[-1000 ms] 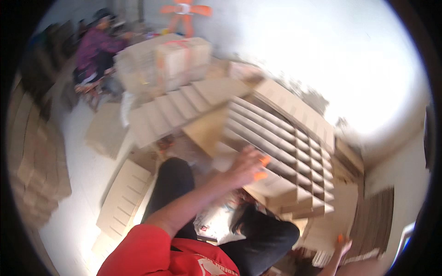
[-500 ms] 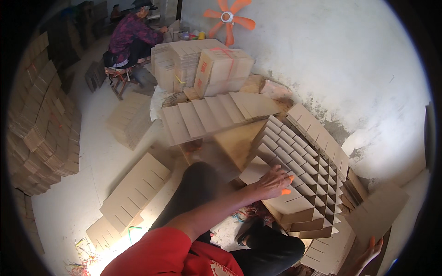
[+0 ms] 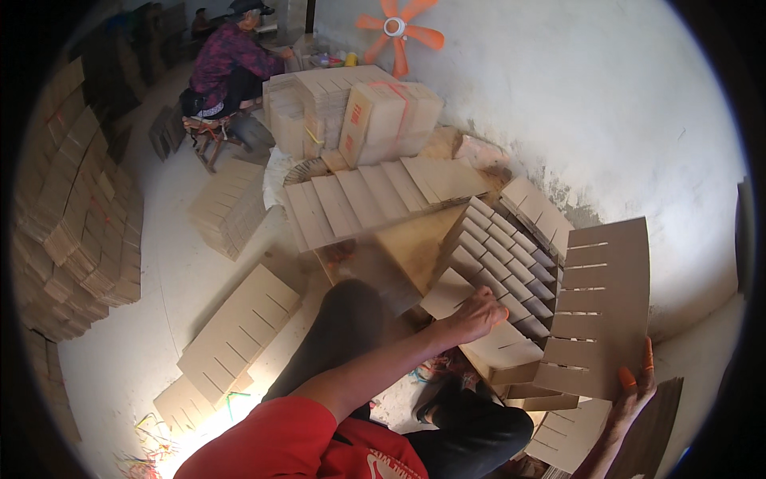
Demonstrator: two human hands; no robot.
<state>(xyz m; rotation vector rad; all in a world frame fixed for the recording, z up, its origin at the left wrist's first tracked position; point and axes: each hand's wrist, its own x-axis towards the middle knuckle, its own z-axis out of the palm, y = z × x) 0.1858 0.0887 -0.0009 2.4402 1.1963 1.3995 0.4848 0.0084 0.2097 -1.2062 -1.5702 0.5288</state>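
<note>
In my right hand (image 3: 637, 391), with orange covers on the fingertips, is a slotted cardboard sheet (image 3: 605, 299). I grip it by its lower right edge, and it stands nearly upright with a row of slots along its left side. This sheet hides the right part of a cardboard divider grid (image 3: 493, 254), made of interlocked strips. My left hand (image 3: 479, 314) is closed at the near strips of that grid, fingers curled over a strip's edge; the exact fingertip grip is partly hidden.
Overlapping slotted sheets (image 3: 359, 195) lie beyond the grid. Another stack of sheets (image 3: 239, 327) is at my left, and more sheets (image 3: 570, 435) lie near my right forearm. A taped carton (image 3: 387, 120), an orange fan (image 3: 395, 28) and a seated person (image 3: 227, 60) are farther back.
My right hand has lifted the cardboard sheet from the lower right and brought it up and left beside the grid. My left hand stays at the grid, its fingers curled tighter.
</note>
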